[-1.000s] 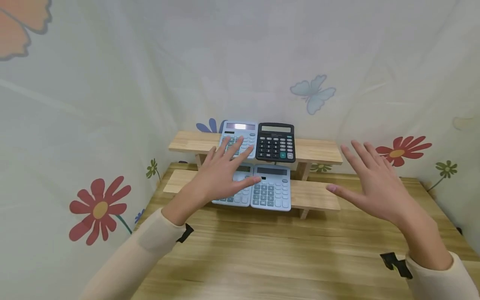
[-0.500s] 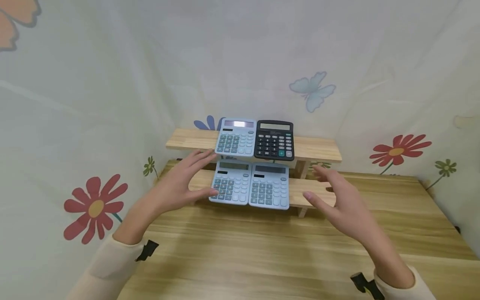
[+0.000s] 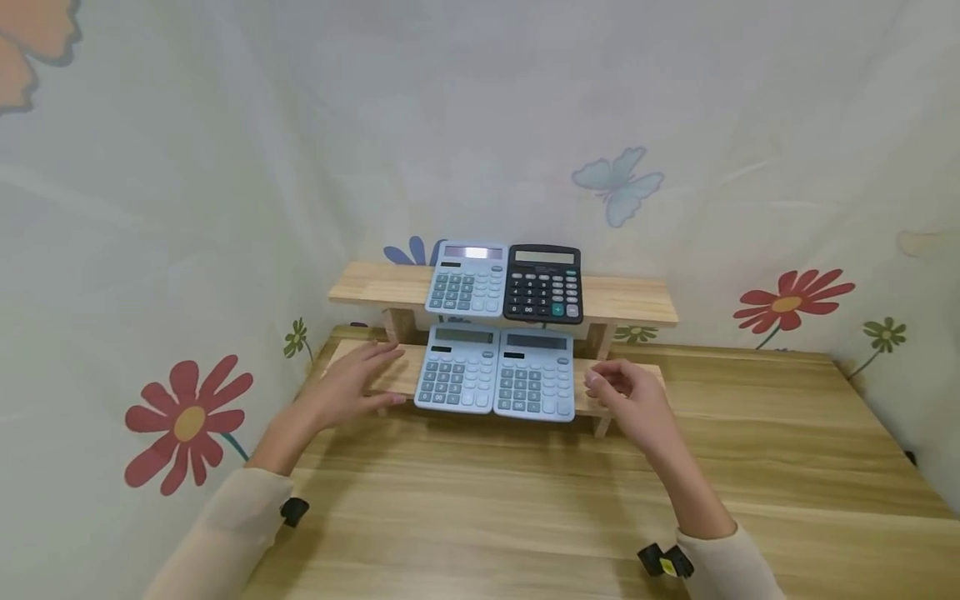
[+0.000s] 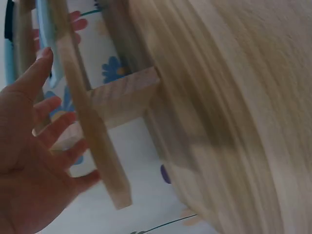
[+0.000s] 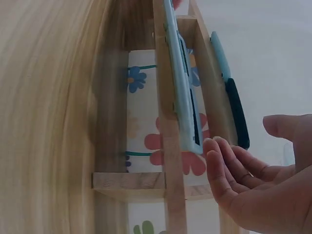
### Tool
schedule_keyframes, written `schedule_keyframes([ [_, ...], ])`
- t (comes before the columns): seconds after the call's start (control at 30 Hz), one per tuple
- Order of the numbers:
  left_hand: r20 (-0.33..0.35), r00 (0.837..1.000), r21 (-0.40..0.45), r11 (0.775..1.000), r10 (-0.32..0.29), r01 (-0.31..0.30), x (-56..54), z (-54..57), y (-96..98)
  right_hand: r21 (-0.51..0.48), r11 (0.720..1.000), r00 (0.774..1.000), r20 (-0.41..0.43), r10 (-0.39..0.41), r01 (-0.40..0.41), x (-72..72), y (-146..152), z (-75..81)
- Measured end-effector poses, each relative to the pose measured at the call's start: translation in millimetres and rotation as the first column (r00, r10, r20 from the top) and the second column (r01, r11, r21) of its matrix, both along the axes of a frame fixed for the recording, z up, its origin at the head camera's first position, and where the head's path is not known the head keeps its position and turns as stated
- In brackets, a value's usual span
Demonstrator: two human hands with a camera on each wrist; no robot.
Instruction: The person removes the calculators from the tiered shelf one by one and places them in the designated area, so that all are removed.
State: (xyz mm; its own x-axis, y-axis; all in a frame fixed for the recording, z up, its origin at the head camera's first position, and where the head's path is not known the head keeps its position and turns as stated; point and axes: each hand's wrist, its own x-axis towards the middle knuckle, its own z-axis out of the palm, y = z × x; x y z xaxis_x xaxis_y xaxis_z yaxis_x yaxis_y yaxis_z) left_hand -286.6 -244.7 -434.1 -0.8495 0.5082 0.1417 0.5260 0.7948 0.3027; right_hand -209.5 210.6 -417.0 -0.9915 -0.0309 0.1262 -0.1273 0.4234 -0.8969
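Note:
Two light-blue calculators stand side by side on the lower step of a wooden rack: a left one (image 3: 457, 371) and a right one (image 3: 534, 377). On the upper step, another light-blue calculator (image 3: 467, 279) sits beside a black calculator (image 3: 543, 285). My left hand (image 3: 341, 392) hovers at the left end of the lower step, fingers spread and holding nothing. Near the right edge of the lower right calculator is my right hand (image 3: 641, 408), its fingers loosely bent. In the right wrist view the right hand's fingertips (image 5: 210, 145) are close to that calculator's edge; contact is unclear.
The rack's upper shelf board (image 3: 630, 300) and lower shelf board (image 3: 630, 385) extend past the calculators on both sides. The rack stands on a wood-grain table (image 3: 480, 500). Behind and to the sides hangs a pale curtain (image 3: 480, 125) with printed flowers and a butterfly.
Both hands have come down from over the rack to the lower step's two sides. The right hand has moved left and its fingers have bent. The calculators keep their places.

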Motion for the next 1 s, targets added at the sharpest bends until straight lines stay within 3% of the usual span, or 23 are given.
schedule_keyframes([
  [0.17, -0.003, 1.000, 0.012, 0.999, -0.030, 0.030, -11.9, -16.1, -4.7, -0.019, 0.998, 0.992, 0.114, 0.058, -0.056, -1.5, -2, -7.8],
  [0.43, 0.010, 0.999, -0.002, 0.999, 0.048, -0.048, -20.2, -18.4, -6.3, -0.044, 0.985, 0.963, 0.208, 0.172, -0.166, -2.1, -5, -12.8],
  [0.53, -0.011, 0.999, 0.007, 0.999, 0.041, -0.041, -22.9, -22.0, -6.9, -0.073, 0.974, 0.940, 0.257, 0.226, -0.214, -1.6, -7, -17.9],
  [0.73, -0.047, 0.998, 0.034, 0.999, 0.039, -0.037, -25.2, -32.4, -5.9, -0.143, 0.936, 0.867, 0.352, 0.353, -0.323, 0.3, -14, -35.2],
  [0.87, -0.051, 0.998, 0.040, 0.998, 0.048, -0.046, -24.3, -36.1, -4.4, -0.202, 0.927, 0.850, 0.374, 0.371, -0.315, -2.5, -16, -44.7],
  [1.0, -0.046, 0.997, 0.040, 0.998, 0.058, -0.056, -23.9, -34.7, -2.0, -0.250, 0.927, 0.847, 0.389, 0.362, -0.281, -5.7, -15, -48.6],
])
